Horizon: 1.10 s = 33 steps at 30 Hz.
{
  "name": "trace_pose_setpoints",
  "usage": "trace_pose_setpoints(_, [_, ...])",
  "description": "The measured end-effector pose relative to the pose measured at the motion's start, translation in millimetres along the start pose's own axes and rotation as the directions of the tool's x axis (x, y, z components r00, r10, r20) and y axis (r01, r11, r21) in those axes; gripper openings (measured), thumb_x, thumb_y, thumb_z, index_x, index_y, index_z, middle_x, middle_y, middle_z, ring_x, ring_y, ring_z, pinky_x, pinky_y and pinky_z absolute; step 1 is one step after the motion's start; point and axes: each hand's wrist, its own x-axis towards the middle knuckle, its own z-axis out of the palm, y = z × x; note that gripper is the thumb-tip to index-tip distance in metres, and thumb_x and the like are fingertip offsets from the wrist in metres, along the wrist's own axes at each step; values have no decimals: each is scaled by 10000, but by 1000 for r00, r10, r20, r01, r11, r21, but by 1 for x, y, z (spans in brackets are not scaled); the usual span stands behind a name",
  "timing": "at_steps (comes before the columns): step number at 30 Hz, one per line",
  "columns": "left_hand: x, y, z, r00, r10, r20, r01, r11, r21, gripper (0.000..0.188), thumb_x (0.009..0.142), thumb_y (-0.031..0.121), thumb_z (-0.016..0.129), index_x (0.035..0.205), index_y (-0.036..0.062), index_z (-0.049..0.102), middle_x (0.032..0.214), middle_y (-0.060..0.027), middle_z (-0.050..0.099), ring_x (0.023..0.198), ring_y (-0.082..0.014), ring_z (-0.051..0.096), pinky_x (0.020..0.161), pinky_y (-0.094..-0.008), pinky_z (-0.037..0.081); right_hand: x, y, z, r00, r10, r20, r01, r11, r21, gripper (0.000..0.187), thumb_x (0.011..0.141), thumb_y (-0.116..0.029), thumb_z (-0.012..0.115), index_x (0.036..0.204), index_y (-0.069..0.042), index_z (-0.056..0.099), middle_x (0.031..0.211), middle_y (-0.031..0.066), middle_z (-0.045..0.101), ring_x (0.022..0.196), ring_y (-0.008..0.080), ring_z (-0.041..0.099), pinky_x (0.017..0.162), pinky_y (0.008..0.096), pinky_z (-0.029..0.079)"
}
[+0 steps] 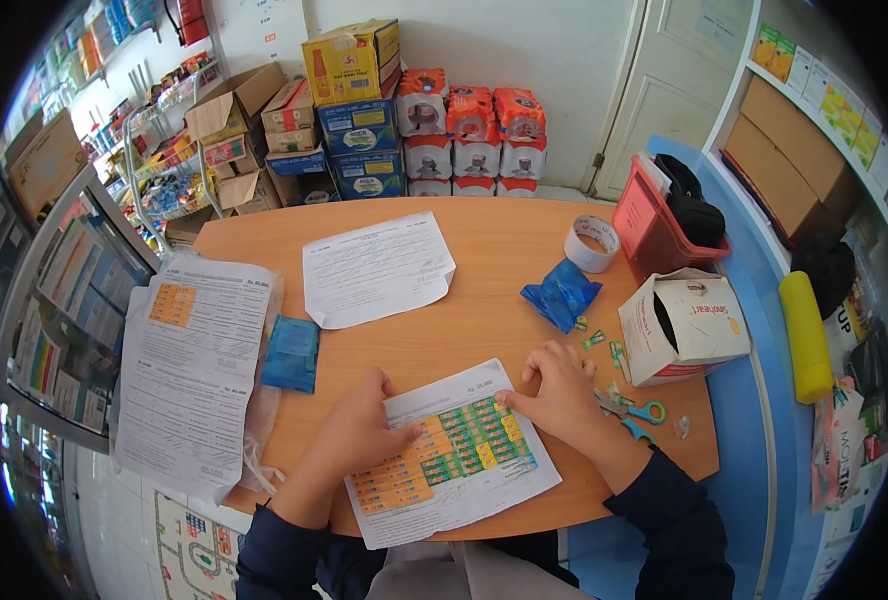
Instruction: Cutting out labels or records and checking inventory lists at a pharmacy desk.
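A printed paper sheet (444, 505) lies tilted on the table in front of me. Rows of small orange stickers (394, 485) cover its left part, and green and yellow stickers (479, 440) cover the right. My left hand (359, 430) rests over the sheet's left edge, its thumb stretched onto the orange stickers and apart from the fingers. At the top right of the green rows, my right hand (559, 390) presses down with its thumb; the other fingers are loosely bent and lifted, with nothing seen in them. Scissors with turquoise handles (649, 411) lie beside my right wrist.
Small green cut pieces (594, 340), a crumpled blue wrapper (564, 295), a tape roll (592, 243), a white carton (689, 325) and a red basket (654, 225) stand right. Another sheet (379, 268) lies ahead. Papers (194, 380) and a blue packet (291, 353) lie left.
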Motion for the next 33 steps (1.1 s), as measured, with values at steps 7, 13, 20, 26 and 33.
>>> trace_pose_setpoints(7, [1, -18, 0, 997, 42, -60, -42, 999, 1, 502, 682, 189, 856, 965, 30, 474, 657, -46, 540, 597, -124, 538, 498, -280, 400, 0, 7, 4, 999, 47, -21, -47, 999, 20, 409, 683, -404, 813, 765, -136, 515, 893, 22, 503, 948, 241, 445, 788, 414, 261])
trace_pose_setpoints(13, [0, -13, -11, 998, 4, 65, -2, 1000, -28, 514, 682, 228, 847, 985, 29, 483, 670, -81, 565, 619, -190, 572, 532, -322, 430, -1, 11, 5, 998, 55, -22, -54, 998, 36, 440, 670, -432, 819, 754, -124, 517, 895, 17, 501, 948, 243, 444, 792, 423, 261])
trace_pose_setpoints(20, [-6, -11, -25, 986, 89, 144, -93, 996, 17, 509, 694, 209, 836, 1019, 25, 490, 595, -35, 522, 539, -142, 522, 483, -290, 384, 0, 8, 2, 998, 66, -2, -65, 997, 51, 439, 661, -440, 825, 742, -129, 527, 905, 14, 501, 954, 243, 443, 808, 434, 259])
trace_pose_setpoints(26, [-19, -15, -27, 961, 97, 258, -42, 977, -210, 531, 714, 216, 817, 1082, 3, 501, 708, -72, 587, 594, -158, 575, 524, -285, 443, -4, 11, 5, 998, 58, -1, -58, 997, 40, 422, 660, -436, 827, 746, -133, 546, 924, 10, 504, 980, 245, 440, 827, 444, 258])
trace_pose_setpoints(33, [-66, 19, 49, 868, 395, -301, -241, 866, 439, 528, 811, 162, 665, 1274, 0, 469, 1256, -179, 507, 1173, -329, 493, 983, -498, 376, -6, 12, 3, 1000, 15, -13, -14, 997, 73, 381, 691, -421, 809, 760, -132, 571, 960, 24, 513, 1011, 247, 437, 850, 431, 250])
